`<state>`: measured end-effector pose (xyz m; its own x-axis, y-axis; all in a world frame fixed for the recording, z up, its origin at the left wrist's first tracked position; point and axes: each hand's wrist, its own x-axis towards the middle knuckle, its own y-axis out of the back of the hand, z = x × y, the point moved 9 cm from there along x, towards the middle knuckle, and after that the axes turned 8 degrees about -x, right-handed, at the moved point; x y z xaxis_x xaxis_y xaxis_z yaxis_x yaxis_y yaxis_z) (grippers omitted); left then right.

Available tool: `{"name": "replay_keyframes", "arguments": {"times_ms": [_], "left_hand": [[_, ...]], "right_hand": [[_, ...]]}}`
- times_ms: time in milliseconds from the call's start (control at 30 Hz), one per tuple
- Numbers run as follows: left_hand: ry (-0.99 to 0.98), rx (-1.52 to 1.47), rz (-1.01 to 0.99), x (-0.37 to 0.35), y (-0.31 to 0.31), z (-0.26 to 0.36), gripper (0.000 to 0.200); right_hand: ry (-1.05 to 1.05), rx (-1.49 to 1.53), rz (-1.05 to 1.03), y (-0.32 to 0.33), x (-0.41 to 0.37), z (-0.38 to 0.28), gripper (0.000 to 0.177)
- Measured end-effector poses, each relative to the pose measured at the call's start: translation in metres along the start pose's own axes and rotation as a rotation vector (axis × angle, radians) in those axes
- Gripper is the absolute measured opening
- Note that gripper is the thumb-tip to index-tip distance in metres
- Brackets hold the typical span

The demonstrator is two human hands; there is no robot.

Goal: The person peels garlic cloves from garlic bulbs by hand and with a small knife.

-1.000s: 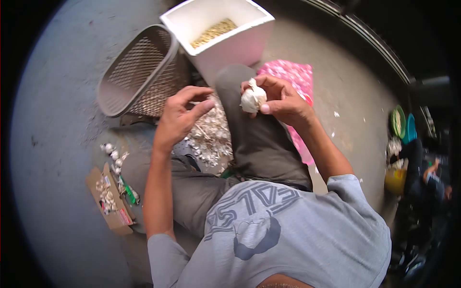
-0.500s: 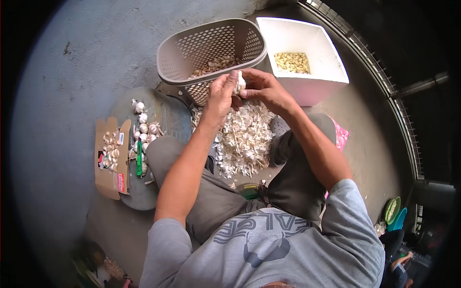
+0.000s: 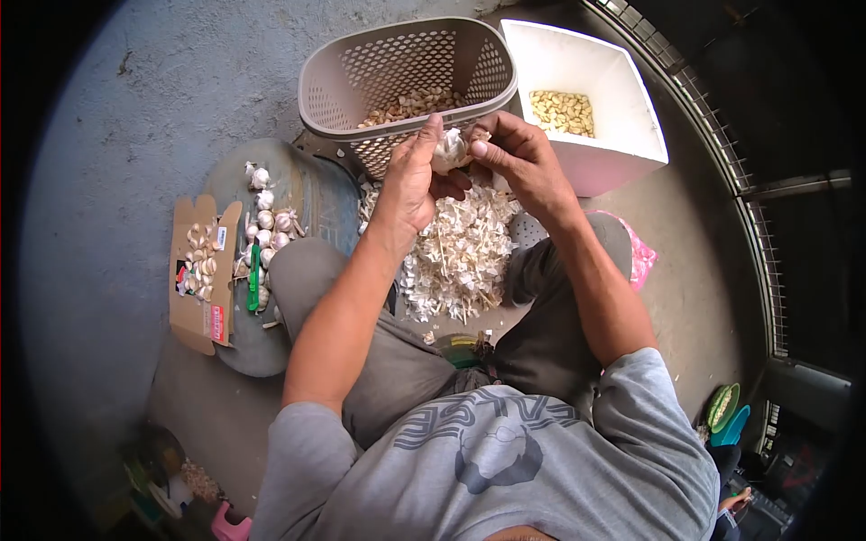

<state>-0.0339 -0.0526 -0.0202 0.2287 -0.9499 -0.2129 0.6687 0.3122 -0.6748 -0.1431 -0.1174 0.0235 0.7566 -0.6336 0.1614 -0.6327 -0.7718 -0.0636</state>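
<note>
A white garlic bulb (image 3: 450, 151) is held above a pile of papery garlic skins (image 3: 460, 248). My left hand (image 3: 411, 180) wraps round the bulb from the left, thumb up. On the bulb's right side my right hand (image 3: 519, 158) pinches a bit of its loose skin between thumb and fingers. Behind the hands stands a grey-brown perforated basket (image 3: 410, 128) with garlic cloves (image 3: 415, 105) at its bottom. To its right, a white foam box (image 3: 622, 117) holds pale peeled cloves (image 3: 563, 113).
At the left, a round stand (image 3: 311, 203) bears whole garlic bulbs (image 3: 264, 219) and a green cutter (image 3: 253, 278). An open cardboard box (image 3: 188, 316) holds cloves. A pink bag (image 3: 642, 260) lies right of my knee. Part of another person (image 3: 738, 500) shows at lower right.
My right hand has shifted right, pulling skin out from the bulb, and my left hand has opened out slightly around it. The view has shifted a little.
</note>
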Motion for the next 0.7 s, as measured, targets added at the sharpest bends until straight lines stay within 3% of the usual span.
{"name": "replay_keyframes", "arguments": {"times_ms": [233, 433, 567, 667, 700], "left_hand": [[-0.097, 0.131, -0.032, -0.009, -0.006, 0.015, 0.035], [-0.153, 0.213, -0.001, -0.006, 0.013, 0.014, 0.032], [-0.165, 0.163, -0.026, -0.005, 0.016, 0.007, 0.032], [-0.183, 0.111, 0.015, -0.001, 0.024, -0.004, 0.033], [-0.197, 0.108, 0.047, -0.003, 0.023, -0.004, 0.032]], "right_hand": [[0.041, 0.181, 0.039, 0.006, -0.003, -0.001, 0.006], [-0.057, -0.313, -0.159, -0.007, -0.004, 0.025, 0.014], [-0.123, -0.318, -0.043, -0.018, -0.011, 0.017, 0.021], [-0.038, -0.634, -0.099, -0.033, -0.009, 0.009, 0.028], [-0.099, -0.655, -0.122, -0.038, -0.012, 0.003, 0.033]]}}
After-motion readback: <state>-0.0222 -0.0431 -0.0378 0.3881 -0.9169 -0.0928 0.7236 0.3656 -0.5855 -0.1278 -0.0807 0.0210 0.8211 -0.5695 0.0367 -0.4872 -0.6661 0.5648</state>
